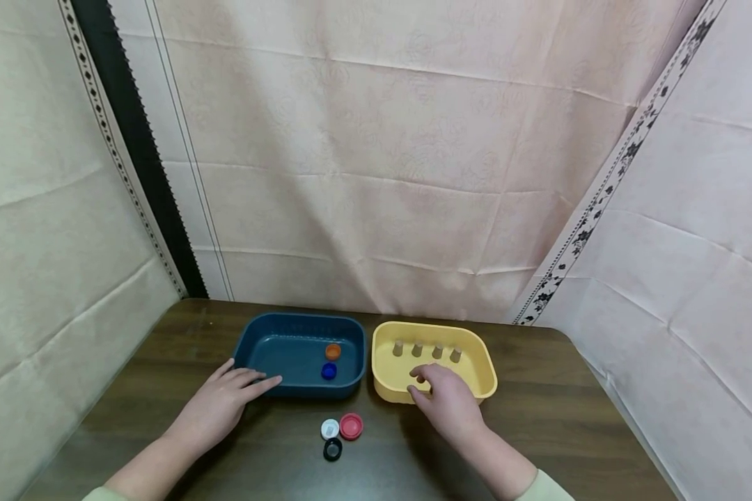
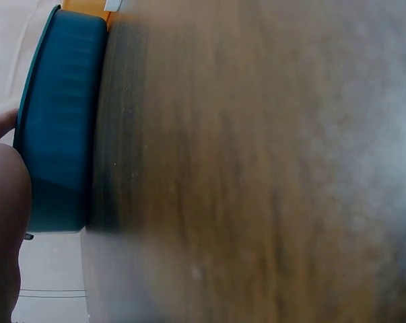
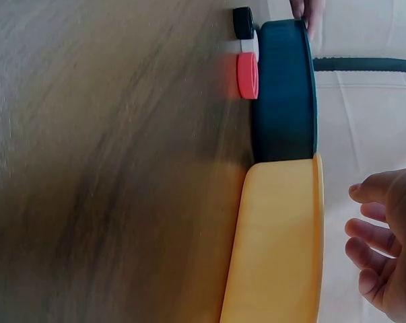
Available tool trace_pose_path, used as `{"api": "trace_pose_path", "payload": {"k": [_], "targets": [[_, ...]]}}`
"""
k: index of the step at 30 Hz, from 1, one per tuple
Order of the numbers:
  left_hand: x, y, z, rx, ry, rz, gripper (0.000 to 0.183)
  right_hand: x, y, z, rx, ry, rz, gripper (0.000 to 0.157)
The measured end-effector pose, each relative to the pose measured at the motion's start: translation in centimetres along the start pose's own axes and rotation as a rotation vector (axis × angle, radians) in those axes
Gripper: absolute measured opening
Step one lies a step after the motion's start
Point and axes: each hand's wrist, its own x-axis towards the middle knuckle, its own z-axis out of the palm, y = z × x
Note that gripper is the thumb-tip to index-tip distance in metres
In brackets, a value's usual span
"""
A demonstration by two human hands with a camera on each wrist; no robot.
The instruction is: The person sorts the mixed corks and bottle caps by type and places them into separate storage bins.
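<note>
My left hand (image 1: 221,402) rests with extended fingers on the front-left rim of a dark blue tub (image 1: 276,352). Inside the tub, towards its right side, lie an orange cap (image 1: 333,352) and a blue cap (image 1: 329,371). Over the front of a yellow tub (image 1: 385,390) hovers my right hand (image 1: 449,402). Its fingers are loosely bent, with a gap between thumb and forefinger and nothing held, as the right wrist view (image 3: 391,235) shows too. Several small brown cork-like stoppers (image 1: 418,349) stand in a row in the yellow tub, beyond the fingers.
In front of the tubs, a white cap (image 1: 329,428), a red cap (image 1: 351,426) and a black ring-like cap (image 1: 333,449) lie close together on the dark wooden table (image 1: 539,417). The tubs stand side by side. Pale cloth (image 1: 382,174) hangs behind and at both sides.
</note>
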Motion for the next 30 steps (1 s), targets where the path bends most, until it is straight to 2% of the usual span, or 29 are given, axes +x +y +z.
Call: {"api": "trace_pose_path", "payload": {"k": [7, 17, 23, 30], "targets": [[0.0, -0.2, 0.0, -0.001, -0.003, -0.004, 0.072, 0.1, -0.5, 0.2, -0.004, -0.031, -0.009, 0.017], [0.0, -0.3, 0.0, -0.001, -0.008, -0.006, 0.072, -0.1, -1.7, 0.8, 0.003, -0.080, -0.071, 0.015], [0.0, -0.1, 0.1, -0.004, -0.013, -0.011, 0.071, -0.2, -2.9, 1.4, 0.039, -0.192, -0.069, 0.016], [0.0, 0.0, 0.1, -0.006, -0.008, -0.009, 0.071, -0.3, -4.6, 2.0, 0.051, -0.408, -0.062, 0.028]]}}
